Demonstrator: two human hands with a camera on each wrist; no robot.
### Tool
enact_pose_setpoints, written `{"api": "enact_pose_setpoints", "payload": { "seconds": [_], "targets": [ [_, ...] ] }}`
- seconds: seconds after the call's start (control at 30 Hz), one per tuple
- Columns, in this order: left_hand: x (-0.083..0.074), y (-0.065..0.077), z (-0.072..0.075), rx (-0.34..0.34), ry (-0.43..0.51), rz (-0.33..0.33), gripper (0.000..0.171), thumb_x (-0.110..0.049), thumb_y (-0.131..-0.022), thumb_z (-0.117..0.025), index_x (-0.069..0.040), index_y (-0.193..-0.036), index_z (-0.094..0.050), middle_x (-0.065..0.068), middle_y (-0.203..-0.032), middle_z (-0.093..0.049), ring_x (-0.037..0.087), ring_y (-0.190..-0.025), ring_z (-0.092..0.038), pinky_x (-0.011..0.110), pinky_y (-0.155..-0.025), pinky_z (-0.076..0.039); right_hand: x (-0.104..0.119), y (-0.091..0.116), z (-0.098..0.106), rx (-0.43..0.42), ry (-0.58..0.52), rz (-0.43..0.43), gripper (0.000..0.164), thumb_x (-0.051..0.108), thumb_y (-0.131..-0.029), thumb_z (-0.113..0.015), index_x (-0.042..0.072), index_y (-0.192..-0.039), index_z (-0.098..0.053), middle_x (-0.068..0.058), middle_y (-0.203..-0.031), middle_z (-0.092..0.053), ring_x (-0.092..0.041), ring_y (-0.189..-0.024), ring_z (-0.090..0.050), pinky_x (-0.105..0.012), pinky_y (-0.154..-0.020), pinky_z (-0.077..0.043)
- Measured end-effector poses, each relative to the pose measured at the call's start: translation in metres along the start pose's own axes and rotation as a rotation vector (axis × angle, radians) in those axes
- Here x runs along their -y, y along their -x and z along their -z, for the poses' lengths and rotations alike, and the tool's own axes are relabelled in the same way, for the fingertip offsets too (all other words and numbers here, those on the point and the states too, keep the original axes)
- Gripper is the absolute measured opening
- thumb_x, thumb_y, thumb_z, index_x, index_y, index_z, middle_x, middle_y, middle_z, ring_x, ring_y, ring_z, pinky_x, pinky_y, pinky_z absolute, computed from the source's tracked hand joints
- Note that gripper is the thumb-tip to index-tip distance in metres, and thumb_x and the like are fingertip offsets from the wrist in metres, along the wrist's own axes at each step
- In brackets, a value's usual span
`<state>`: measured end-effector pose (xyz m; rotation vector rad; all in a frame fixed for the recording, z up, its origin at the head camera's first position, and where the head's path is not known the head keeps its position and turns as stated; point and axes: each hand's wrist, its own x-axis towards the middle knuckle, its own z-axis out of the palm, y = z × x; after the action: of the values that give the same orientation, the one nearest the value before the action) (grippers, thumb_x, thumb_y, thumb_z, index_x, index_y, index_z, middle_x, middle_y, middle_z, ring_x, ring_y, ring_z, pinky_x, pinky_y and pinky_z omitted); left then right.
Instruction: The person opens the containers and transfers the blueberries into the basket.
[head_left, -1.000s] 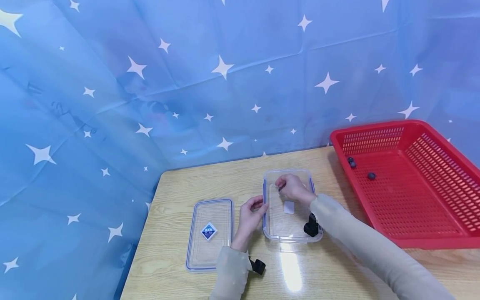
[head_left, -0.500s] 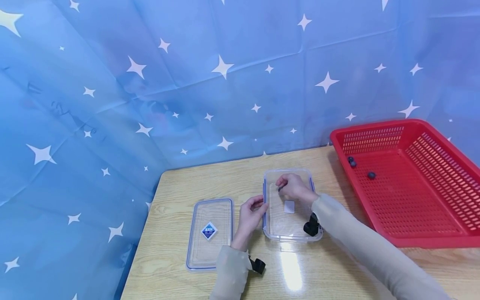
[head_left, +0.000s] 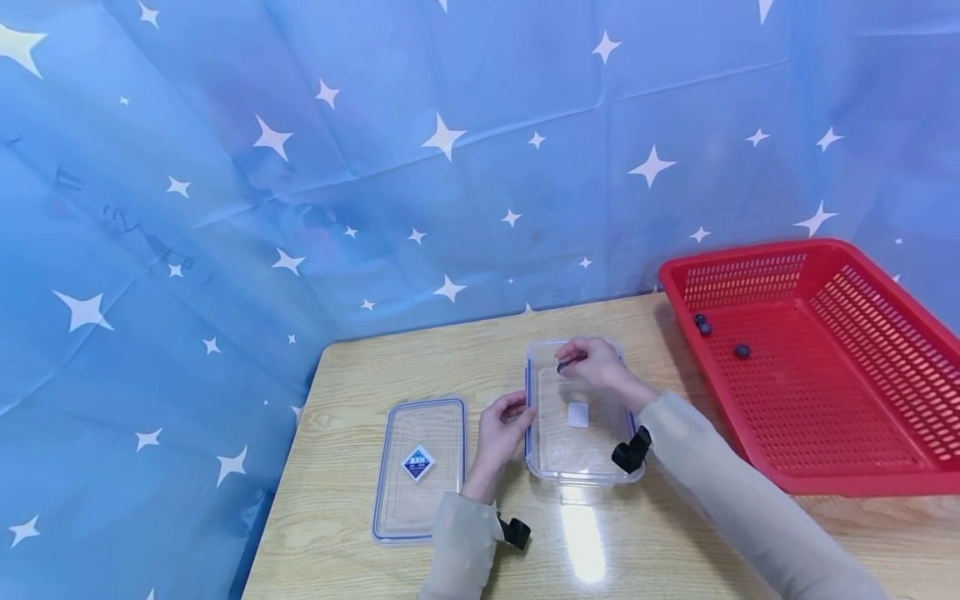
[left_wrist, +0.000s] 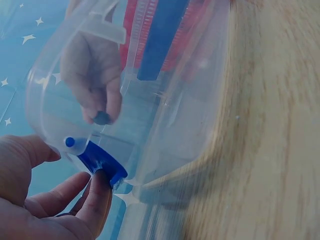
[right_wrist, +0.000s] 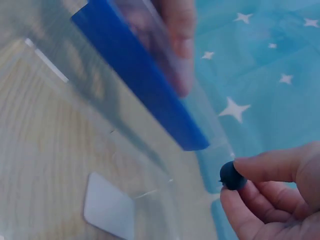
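My right hand (head_left: 596,365) is over the far part of a clear plastic food container (head_left: 551,454), pinching a blueberry (right_wrist: 232,176) between thumb and fingers. The berry's dark round side shows plainly in the right wrist view. On the container's left side, my left hand (head_left: 501,427) holds the wall, its thumb at the rim and its fingers at a blue latch (left_wrist: 102,162). A white square label (head_left: 578,414) shows on the container's bottom.
A clear lid (head_left: 418,508) with a blue seal lies left of the container. To the right stands a red basket (head_left: 832,400) with a few blueberries (head_left: 742,352) in it. A blue star-patterned cloth (head_left: 480,167) hangs behind the wooden table (head_left: 337,467).
My right hand has risen a little and shifted away and to the right, still pinching the blueberry. The left hand stays at the container's side.
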<state>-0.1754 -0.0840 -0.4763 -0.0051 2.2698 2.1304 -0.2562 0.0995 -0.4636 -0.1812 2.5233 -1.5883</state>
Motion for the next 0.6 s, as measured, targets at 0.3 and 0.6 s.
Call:
{"api": "enact_pose_setpoints", "payload": {
  "seconds": [0.3, 0.6],
  "targets": [
    [0.0, 0.0, 0.0, 0.006, 0.006, 0.001, 0.03, 0.005, -0.085, -0.061, 0.017, -0.111, -0.056, 0.032, -0.108, -0.058, 0.033, -0.097, -0.058, 0.017, -0.078, -0.05, 0.01, 0.01, 0.015, -0.023, -0.101, 0.019, 0.03, -0.004, -0.08, -0.065, -0.011, -0.109, -0.059, -0.02, -0.098, -0.064, -0.019, -0.085, -0.058, -0.022, -0.074, -0.048],
    [0.0, 0.001, 0.0, 0.011, 0.004, 0.006, 0.03, 0.004, -0.085, -0.061, 0.017, -0.111, -0.055, 0.032, -0.108, -0.057, 0.033, -0.097, -0.057, 0.015, -0.077, -0.049, 0.021, 0.023, 0.038, -0.08, -0.188, 0.085, 0.032, -0.002, -0.082, -0.066, -0.015, -0.11, -0.057, -0.02, -0.098, -0.063, -0.004, -0.078, -0.055, -0.015, -0.07, -0.048]
  ]
}}
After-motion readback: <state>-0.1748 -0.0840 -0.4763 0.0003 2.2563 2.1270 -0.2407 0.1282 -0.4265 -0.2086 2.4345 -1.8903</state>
